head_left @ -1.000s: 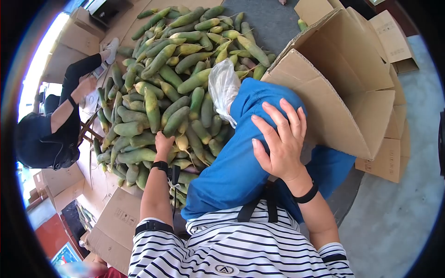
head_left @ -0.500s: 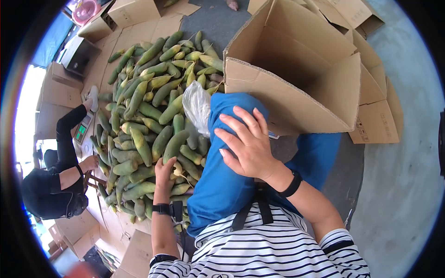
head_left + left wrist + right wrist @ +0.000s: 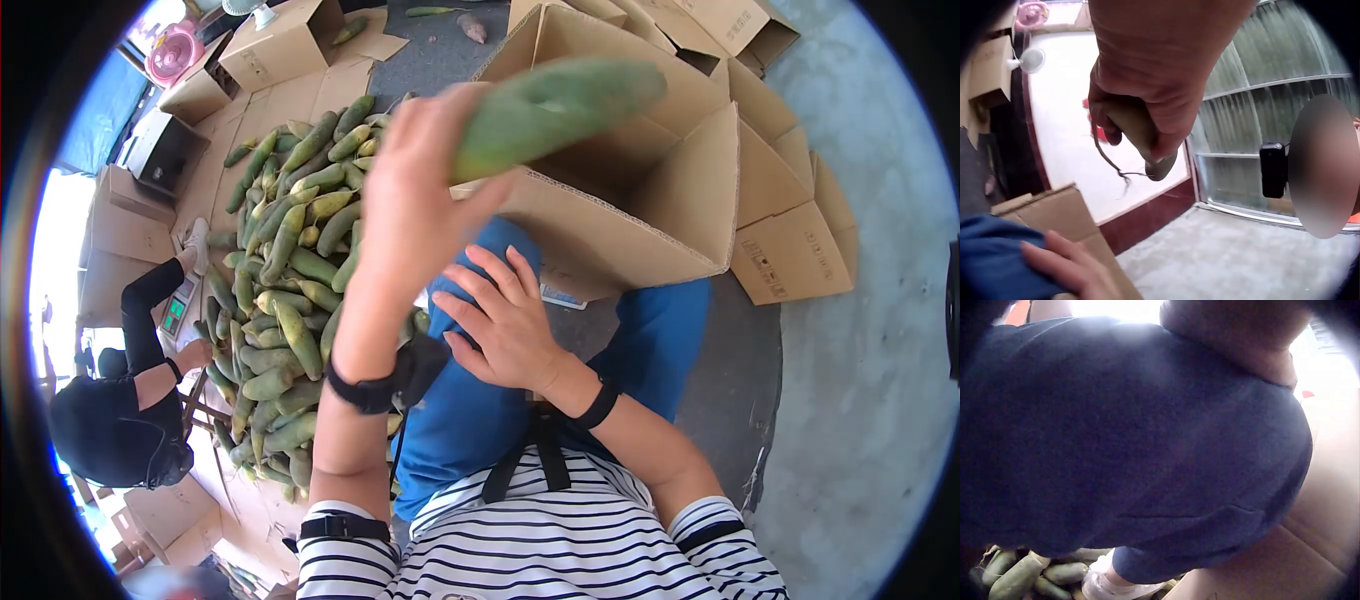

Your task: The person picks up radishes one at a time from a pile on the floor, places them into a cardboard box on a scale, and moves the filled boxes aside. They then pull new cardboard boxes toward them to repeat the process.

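My left hand (image 3: pixel 415 190) grips a large green radish (image 3: pixel 560 105), raised in front of the open cardboard box (image 3: pixel 620 235) and overlapping its mouth in the head view. In the left wrist view, the fingers curl round the radish (image 3: pixel 1132 125), and its thin root tail dangles below. My right hand (image 3: pixel 505 325) rests on the blue-trousered knee, its fingers spread and relaxed. To the left lies a big heap of green radishes (image 3: pixel 297 335), partly covered by the left forearm.
More cardboard boxes (image 3: pixel 795 250) stand to the right of the open one. Across the heap sits another person in dark clothing (image 3: pixel 115 430), with one hand at the radishes beside a scale with a green display (image 3: pixel 175 315). A reddish radish (image 3: pixel 472 28) lies on the floor beyond.
My left hand has lifted a radish off the heap and swung it up and rightward to the box. The right hand stays on the knee. The head view has shifted right.
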`<state>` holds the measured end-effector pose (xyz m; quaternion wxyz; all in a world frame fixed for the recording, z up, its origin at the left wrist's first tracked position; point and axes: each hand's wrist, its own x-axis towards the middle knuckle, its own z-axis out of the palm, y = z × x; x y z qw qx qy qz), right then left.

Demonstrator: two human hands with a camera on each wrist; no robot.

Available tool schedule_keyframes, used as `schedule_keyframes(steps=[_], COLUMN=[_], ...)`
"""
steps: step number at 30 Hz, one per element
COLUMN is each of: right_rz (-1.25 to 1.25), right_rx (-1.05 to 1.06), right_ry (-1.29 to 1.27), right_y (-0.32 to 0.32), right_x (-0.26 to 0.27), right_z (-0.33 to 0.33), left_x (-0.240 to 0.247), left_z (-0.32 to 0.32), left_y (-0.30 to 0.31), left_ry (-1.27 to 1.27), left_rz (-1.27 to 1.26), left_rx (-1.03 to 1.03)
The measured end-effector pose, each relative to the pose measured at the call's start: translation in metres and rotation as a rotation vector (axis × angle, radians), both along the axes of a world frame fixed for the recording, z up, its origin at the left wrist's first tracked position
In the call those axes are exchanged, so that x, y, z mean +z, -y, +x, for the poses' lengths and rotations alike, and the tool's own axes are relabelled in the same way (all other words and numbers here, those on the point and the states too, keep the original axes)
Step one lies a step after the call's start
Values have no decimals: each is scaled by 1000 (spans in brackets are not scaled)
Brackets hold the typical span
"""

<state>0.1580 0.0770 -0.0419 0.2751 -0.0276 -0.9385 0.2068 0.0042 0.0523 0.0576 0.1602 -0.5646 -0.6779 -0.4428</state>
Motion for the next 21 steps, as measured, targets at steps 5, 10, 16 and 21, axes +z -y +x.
schedule_keyframes(steps=[5, 10, 16, 21], right_rz=[-22, 22, 26, -32], right_rx=[1, -22, 1, -17], right_ry=[19, 0, 28, 5], right_y=[-4, -7, -10, -28], right_x=[-4, -8, -7, -7], right_z=[5, 7, 13, 52], left_x=[-30, -46, -53, -161], left_z=[16, 19, 12, -43], left_y=[-43, -32, 17, 103], left_ry=[-161, -68, 294, 420], left_rz=[-202, -472, -19, -233], left_rx=[-82, -158, -189, 379])
